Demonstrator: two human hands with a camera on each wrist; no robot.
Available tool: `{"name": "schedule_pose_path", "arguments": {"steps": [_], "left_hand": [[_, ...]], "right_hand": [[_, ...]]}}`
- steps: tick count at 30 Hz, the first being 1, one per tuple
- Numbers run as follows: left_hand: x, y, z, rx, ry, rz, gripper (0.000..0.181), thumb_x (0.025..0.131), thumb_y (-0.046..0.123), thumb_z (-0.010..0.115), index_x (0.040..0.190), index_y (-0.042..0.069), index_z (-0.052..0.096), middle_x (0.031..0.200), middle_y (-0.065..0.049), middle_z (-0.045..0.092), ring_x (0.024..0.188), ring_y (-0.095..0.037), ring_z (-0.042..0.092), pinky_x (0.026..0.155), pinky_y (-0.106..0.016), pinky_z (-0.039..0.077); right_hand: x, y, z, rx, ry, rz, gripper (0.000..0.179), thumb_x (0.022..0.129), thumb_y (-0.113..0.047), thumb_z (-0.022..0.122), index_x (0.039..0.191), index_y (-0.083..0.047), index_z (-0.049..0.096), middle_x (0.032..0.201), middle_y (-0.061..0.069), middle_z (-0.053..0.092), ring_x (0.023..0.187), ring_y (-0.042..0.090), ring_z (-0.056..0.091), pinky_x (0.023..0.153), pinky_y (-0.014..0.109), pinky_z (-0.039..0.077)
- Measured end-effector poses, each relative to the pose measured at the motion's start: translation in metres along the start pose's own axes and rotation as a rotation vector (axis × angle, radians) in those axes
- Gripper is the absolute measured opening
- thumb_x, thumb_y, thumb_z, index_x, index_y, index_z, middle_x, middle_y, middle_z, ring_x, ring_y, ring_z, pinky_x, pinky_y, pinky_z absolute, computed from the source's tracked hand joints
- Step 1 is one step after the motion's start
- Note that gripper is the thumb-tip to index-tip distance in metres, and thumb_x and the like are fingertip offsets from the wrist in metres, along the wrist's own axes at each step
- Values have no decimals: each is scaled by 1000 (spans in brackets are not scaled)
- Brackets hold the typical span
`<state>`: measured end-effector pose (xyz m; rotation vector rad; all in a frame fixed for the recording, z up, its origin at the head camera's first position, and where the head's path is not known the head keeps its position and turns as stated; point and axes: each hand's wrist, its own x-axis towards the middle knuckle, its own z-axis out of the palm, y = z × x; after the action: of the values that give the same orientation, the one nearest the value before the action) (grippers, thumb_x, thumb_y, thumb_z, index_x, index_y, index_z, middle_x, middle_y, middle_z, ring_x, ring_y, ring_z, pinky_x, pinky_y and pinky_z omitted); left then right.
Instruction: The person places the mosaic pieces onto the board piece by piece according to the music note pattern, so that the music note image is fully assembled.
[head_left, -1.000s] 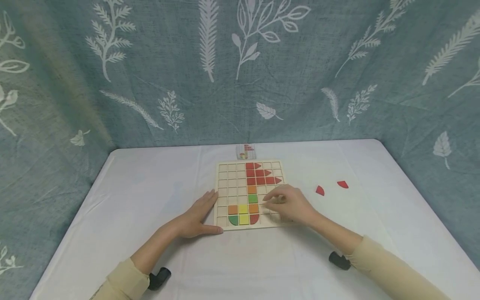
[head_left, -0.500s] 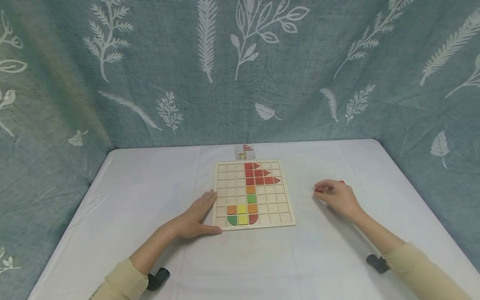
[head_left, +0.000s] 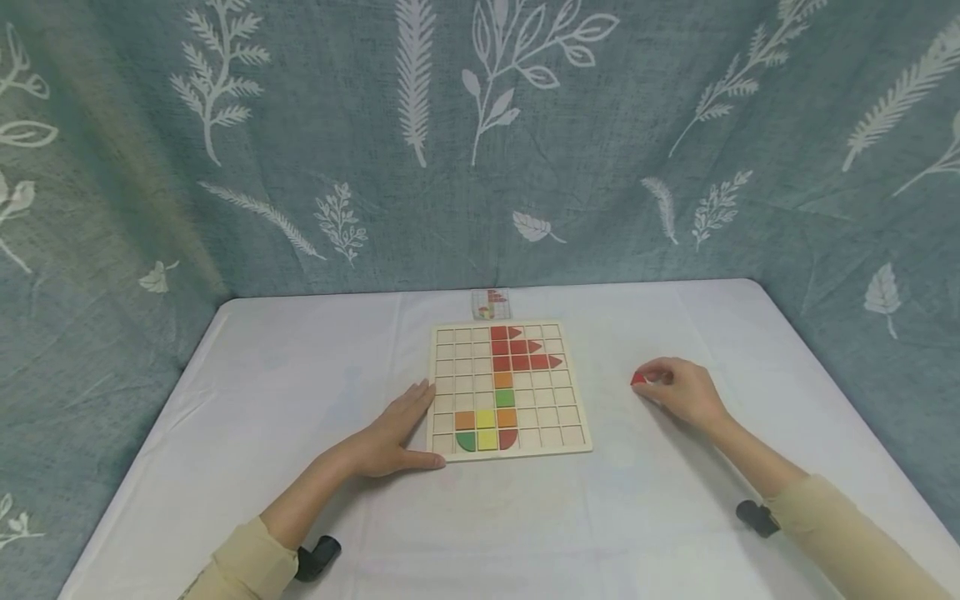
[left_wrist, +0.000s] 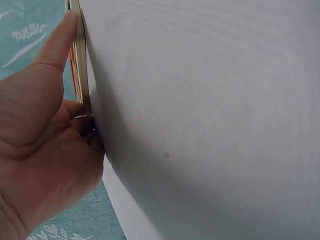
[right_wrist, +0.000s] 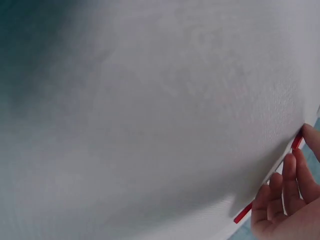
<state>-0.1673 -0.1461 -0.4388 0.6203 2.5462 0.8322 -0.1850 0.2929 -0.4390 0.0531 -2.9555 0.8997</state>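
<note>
A square wooden grid board point(head_left: 547, 417) lies on the table, with red, orange, green and yellow pieces set in some cells. My left hand point(head_left: 390, 433) rests at its left side, fingers straight along the edge and thumb at the near corner; the left wrist view shows the thumb against the board's side point(left_wrist: 80, 60). Right of the board, my right hand point(head_left: 682, 392) pinches a red quarter-round tile point(head_left: 638, 378) between thumb and fingertips, low over the cloth. Another red piece point(right_wrist: 243, 213) lies beside the curled fingers in the right wrist view, hidden behind the hand in the head view.
Behind the board lies a small pattern card point(head_left: 491, 304) printed with a similar coloured figure. White cloth point(head_left: 487, 525) covers the table, and a blue-green leaf-patterned curtain point(head_left: 450, 208) hangs along its back and sides. A black wrist camera point(head_left: 757, 518) sits under the right sleeve.
My right hand has moved right from over the board to the loose red tiles and now pinches one. The left hand has stayed at the board's edge.
</note>
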Motion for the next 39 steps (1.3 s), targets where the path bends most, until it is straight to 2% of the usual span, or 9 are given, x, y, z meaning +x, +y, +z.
{"name": "schedule_pose_path", "arguments": {"steps": [5,10,14,18,22,28,33,39], "left_hand": [[0,0,0,-2,1,2,109,79,49,76,156,2,14,162,-17,7,148,-35,2,117,-55,12],[-1,0,0,0,2,4,109,79,49,76,156,2,14,162,-17,7,148,-35,2,117,-55,12],[-2,-1,-1,8,1,7,109,79,49,76,155,2,14,162,-18,7,148,-35,2,117,-55,12],[-4,-2,-2,3,-4,11,109,80,49,76,156,1,14,162,-18,7,148,-35,2,117,-55,11],[-5,-2,-2,-2,-12,18,109,80,48,76,155,1,13,162,-18,7,148,-35,2,117,-55,11],[-6,-3,-2,-3,-15,17,108,80,47,76,156,1,13,162,-18,6,148,-35,2,117,-55,11],[-6,-4,-2,-12,-20,13,107,81,47,76,156,3,13,162,-16,6,149,-35,1,117,-56,12],[-6,-4,-2,-22,-23,8,106,81,46,76,156,4,13,163,-16,6,149,-34,1,117,-55,12]], "right_hand": [[2,-1,1,1,-7,2,26,86,-17,76,105,0,72,95,13,71,91,32,64,78,46,53],[3,-9,5,60,-26,1,28,85,-18,77,105,0,73,94,12,74,88,27,68,74,37,55],[3,-32,15,126,-65,19,29,83,-23,78,106,-4,74,94,8,74,82,22,66,65,30,52],[4,-63,30,166,-113,15,32,81,-30,80,107,-12,75,91,0,72,81,17,60,64,28,48],[5,-95,48,213,-169,-48,29,81,-31,80,105,-15,76,88,-4,69,82,16,58,67,30,47],[12,-133,79,236,-243,-192,23,81,-29,80,101,-17,77,95,-7,73,84,11,65,73,30,54],[17,-151,99,171,-278,-284,19,83,-28,79,99,-19,77,92,-13,72,89,6,66,82,29,54],[19,-165,105,88,-277,-339,18,85,-26,77,101,-17,77,95,-11,73,95,9,65,87,30,52]]}}
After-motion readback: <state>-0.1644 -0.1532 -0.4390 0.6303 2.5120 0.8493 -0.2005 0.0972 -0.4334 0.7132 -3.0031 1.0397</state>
